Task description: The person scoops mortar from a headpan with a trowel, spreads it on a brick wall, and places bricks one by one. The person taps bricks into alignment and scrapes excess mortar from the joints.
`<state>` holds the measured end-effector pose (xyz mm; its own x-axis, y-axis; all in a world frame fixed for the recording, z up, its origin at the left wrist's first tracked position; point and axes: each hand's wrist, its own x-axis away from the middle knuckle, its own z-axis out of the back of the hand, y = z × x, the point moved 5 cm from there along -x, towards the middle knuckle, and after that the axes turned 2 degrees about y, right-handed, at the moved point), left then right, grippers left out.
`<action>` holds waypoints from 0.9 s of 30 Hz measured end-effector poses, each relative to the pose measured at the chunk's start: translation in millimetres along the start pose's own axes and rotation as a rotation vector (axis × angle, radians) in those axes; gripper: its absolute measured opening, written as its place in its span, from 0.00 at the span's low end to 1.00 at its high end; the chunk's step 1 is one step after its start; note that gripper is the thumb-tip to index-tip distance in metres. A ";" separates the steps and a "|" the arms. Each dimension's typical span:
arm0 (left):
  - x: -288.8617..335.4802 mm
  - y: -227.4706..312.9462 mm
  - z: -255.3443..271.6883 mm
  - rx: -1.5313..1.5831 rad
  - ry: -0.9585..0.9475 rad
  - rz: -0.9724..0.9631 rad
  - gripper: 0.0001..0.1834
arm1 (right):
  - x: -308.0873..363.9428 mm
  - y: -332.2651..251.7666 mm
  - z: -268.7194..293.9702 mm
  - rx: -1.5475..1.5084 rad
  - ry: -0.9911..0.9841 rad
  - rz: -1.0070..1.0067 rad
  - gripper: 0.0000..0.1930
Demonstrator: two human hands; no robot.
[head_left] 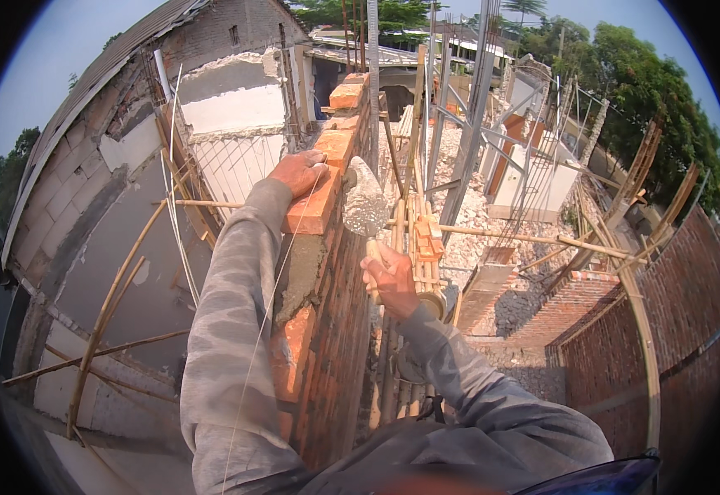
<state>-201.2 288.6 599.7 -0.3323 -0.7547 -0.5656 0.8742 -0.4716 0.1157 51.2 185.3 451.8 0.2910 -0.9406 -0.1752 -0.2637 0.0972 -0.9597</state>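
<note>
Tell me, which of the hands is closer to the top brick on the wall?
Left. The left hand rests on the top brick. The right hand is lower and beside the wall, gripping a trowel.

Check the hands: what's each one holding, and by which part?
Right hand grips a trowel by its wooden handle, blade up against the wall face. Left hand rests on the top brick, pressing rather than holding it.

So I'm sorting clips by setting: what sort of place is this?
An outdoor building site, most likely. The left hand rests on a brick atop a half-built brick wall, the right hand holds a mortar-covered trowel, and bamboo scaffolding stands alongside.
</note>
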 end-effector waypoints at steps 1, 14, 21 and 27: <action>-0.6 -4.1 -1.6 0.009 -0.014 0.052 0.19 | 9.5 -3.6 5.8 -0.098 -0.027 -0.003 0.21; 0.1 -33.6 -21.0 0.266 -0.122 0.354 0.23 | 85.4 73.0 191.9 1.351 0.036 -0.007 0.23; 0.5 -27.1 -10.0 0.058 -0.218 0.448 0.34 | -77.3 -170.3 104.9 0.336 -0.087 0.334 0.25; -0.5 -24.1 -9.6 0.014 -0.222 0.452 0.32 | -163.1 -252.8 -6.9 0.498 -0.313 0.213 0.30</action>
<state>-218.7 304.8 589.3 0.0094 -0.9629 -0.2696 0.9437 -0.0806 0.3208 64.0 311.9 724.5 0.5551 -0.7510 -0.3574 0.0924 0.4828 -0.8708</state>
